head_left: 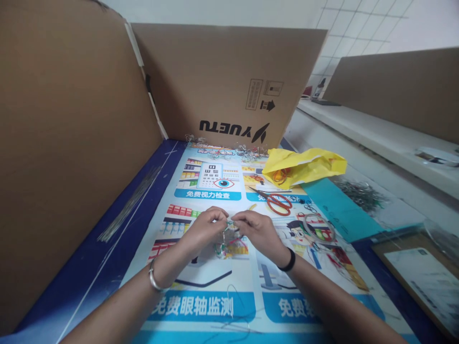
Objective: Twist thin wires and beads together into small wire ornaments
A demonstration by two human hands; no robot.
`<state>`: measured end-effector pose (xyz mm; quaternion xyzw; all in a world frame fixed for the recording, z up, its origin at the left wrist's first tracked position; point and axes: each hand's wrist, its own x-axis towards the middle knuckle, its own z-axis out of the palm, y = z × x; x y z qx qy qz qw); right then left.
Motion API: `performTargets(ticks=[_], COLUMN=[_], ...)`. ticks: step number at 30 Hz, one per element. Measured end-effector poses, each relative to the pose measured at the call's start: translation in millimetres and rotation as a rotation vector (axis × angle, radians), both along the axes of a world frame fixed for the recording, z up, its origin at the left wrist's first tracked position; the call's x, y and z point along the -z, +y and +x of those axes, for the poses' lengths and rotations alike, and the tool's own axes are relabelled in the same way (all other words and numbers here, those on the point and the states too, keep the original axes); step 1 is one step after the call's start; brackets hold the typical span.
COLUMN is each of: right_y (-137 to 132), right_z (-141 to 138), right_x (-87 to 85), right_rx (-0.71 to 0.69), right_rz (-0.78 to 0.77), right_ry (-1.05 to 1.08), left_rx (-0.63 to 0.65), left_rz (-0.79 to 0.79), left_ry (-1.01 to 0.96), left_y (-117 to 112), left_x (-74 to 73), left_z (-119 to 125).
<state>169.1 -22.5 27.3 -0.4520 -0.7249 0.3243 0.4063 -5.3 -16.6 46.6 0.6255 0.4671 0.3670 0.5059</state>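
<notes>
My left hand [211, 225] and my right hand [256, 229] meet over the middle of the printed poster. Thumb and fingertips are pinched on both hands, close together at a small piece of thin wirework [223, 246]. This piece looks shiny and clear, with green and pink bits, and hangs below the fingertips. Its exact shape is too small and blurred to tell. Beyond my right hand lie orange-handled scissors [278, 204], their blades pointing left. A roll of pale wire or tape [319, 227] rests to the right of them.
A yellow bag [308, 165] lies at the back right, near a teal sheet [339, 210] and a heap of wire pieces [360, 195]. Straight wires [129, 203] lie at left. Cardboard panels [222, 81] stand behind and left. Loose wires [233, 327] lie at the front.
</notes>
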Motion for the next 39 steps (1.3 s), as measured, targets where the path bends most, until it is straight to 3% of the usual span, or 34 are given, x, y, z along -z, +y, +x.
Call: performTargets(ticks=[7, 10, 14, 17, 23, 26, 29, 33, 39], right_y=[-1, -1, -3, -5, -4, -1, 1, 1, -4], right_z=[-1, -2, -4, -5, -6, -4, -1, 2, -2], right_x=[0.1, -0.4, -3.5, -3.1, 6.1, 9.1, 8.1, 2.3, -2.6], right_rx=[-0.041, -0.039, 0.049, 0.082, 0.039, 0.015, 0.008, 0.038, 0.118], right_rz=[0.083, 0.106, 0.107, 0.025, -0.244, -0.287, -0.215, 0.006, 0.237], right_ry=[-0.019, -0.02, -0.008, 0.059, 0.317, 0.314, 0.184, -0.007, -0.05], left_rx=[0.138, 0.116, 0.028, -0.027, -0.018, 0.01, 0.057, 0.071, 0.021], left_rz=[-0.268, -0.335, -0.244, -0.16, -0.236, -0.264, -0.271, -0.23, -0.155], left_ry=[-0.39, -0.439, -0.391, -0.355, -0.5, -0.515, -0.453, -0.322, -0.269], left_y=[0, 0, -3, -6, -5, -3, 0, 2, -1], left_x=[5.9, 7.1, 4.7, 5.1, 12.7, 15.8, 16.1, 10.3, 4.1], left_z=[-1, 0, 4, 7, 10, 8, 5, 1, 3])
